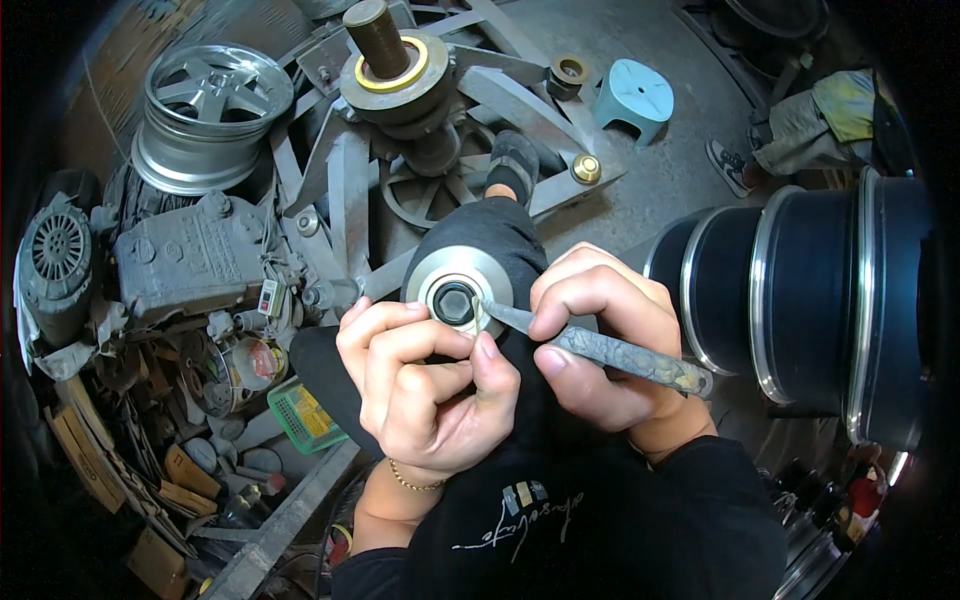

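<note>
A round silvery metal flange (490,268) rests on my lap, with a dark bore (456,303) at its centre. In my right hand (600,300) is a knife (630,358); its handle looks wrapped in worn grey tape. The blade's tip is at the flange's inner edge, against or just beside a thin yellowish strip (478,318). My left hand (430,400) pinches that strip between thumb and forefinger, its other fingers curled near the flange's lower left edge. Whether the strip is attached to the flange, I cannot tell.
Ahead stands a metal frame with a threaded shaft (376,38). A silver wheel rim (215,120) and a dusty motor (62,245) are at left. Black wheel rims (815,300) are stacked at right. Beyond are a light-blue stool (636,95) and another person's leg (790,140).
</note>
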A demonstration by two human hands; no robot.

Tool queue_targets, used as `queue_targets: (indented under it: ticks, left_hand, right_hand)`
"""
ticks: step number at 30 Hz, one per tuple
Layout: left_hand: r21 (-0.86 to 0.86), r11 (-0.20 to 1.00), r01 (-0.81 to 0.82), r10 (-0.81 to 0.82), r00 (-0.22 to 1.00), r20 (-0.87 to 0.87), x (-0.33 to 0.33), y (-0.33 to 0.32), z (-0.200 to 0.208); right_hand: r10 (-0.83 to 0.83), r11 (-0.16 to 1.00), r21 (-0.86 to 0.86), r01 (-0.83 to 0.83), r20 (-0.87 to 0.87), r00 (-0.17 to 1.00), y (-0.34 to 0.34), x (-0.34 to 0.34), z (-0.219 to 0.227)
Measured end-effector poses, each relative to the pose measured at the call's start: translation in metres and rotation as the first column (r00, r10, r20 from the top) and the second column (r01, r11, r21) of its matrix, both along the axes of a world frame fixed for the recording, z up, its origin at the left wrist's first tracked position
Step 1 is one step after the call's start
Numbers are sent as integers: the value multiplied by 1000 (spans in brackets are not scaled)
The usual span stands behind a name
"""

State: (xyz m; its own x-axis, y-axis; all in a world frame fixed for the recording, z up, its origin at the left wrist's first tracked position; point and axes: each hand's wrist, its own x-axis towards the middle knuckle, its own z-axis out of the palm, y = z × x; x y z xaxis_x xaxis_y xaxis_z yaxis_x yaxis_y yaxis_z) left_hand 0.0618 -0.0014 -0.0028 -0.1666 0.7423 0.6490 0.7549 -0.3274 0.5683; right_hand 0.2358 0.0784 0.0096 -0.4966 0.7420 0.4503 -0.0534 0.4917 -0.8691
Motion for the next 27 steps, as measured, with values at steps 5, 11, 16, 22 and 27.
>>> queue_targets:
  ticks: [5, 11, 16, 22, 27]
  left_hand:
    - [-11, 1000, 20, -19, 999, 28, -2, 1, 0]
    - [-4, 1000, 19, -19, 1000, 6, -2, 2, 2]
    - [-1, 1000, -8, 8, 1000, -16, -2, 1, 0]
    - [-20, 1000, -8, 8, 1000, 22, -3, 1, 0]
    - [5, 999, -36, 36, 999, 27, -4, 3, 0]
  right_hand:
    - [10, 1000, 9, -10, 8, 1000, 1, 0, 0]
    - [13, 1000, 18, -13, 13, 1000, 2, -1, 1]
    - [16, 999, 28, -16, 22, 1000, 3, -2, 2]
    - [16, 999, 31, -17, 43, 999, 3, -2, 5]
    - [-24, 997, 73, 23, 21, 999, 4, -7, -1]
